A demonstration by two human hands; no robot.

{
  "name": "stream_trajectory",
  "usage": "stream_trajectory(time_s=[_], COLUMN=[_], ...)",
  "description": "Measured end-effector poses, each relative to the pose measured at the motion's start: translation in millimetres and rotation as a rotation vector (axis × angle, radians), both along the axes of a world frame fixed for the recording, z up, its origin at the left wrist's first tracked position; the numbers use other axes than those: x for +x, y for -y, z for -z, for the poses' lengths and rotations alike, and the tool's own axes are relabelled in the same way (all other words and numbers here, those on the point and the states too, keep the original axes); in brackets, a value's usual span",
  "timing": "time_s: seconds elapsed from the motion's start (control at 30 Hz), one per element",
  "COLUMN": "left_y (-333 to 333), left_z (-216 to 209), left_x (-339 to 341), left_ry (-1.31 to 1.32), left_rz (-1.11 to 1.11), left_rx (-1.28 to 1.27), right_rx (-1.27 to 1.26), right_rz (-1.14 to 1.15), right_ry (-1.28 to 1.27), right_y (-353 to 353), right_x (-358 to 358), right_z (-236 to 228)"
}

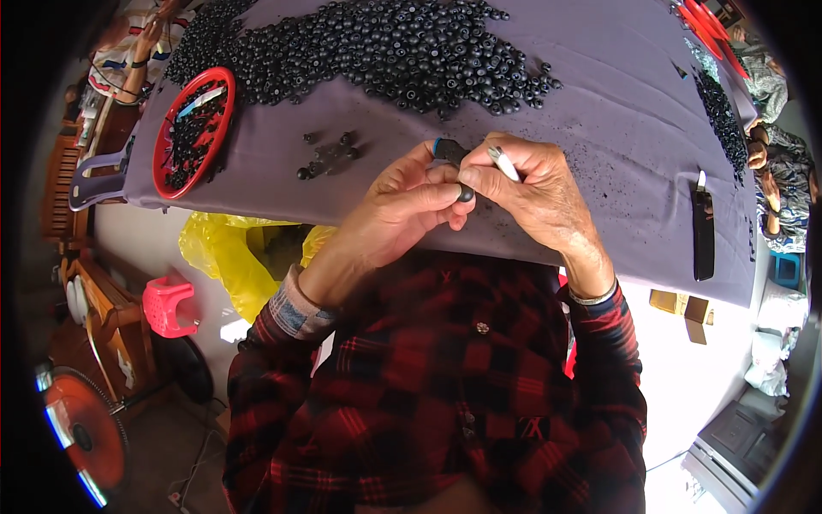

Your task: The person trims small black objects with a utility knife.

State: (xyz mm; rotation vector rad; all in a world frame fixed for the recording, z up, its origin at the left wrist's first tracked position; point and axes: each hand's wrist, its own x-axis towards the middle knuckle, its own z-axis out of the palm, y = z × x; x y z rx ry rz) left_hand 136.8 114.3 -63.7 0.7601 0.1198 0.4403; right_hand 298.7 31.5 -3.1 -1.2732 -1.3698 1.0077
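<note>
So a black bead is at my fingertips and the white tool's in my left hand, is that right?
Not quite: the head view shows the white tool in your right hand, not your left hand. You're right about the black bead.

Worn on the head, on the left of a side-by-side pair. Looking steeply down over the checked shirt (411, 394), facing forward onto the bench (608, 94) across the upper half. Set close above the fingers (432, 198), just above mid-view. Spread wide through a fisheye, bending straight edges toward a dark round border and reaching the floor (676, 368) on either side.
</note>
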Motion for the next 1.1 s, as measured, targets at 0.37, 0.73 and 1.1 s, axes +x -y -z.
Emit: stream_trajectory(time_s=[0.37, 0.73, 1.1], left_y=[-5, -4, 1], left_z=[1, 3, 10], left_x=[-6, -6, -2], left_ry=[0.104, 0.129, 0.028], left_rz=[-0.09, -0.061, -0.036], left_rx=[0.029, 0.05, 0.117], right_rx=[0.383, 0.445, 0.093], right_rz=[0.105, 0.091, 0.299], right_ry=[0.553, 0.759, 0.407], right_y=[18, 18, 18], right_x=[0, -3, 24], right_z=[9, 7, -3])
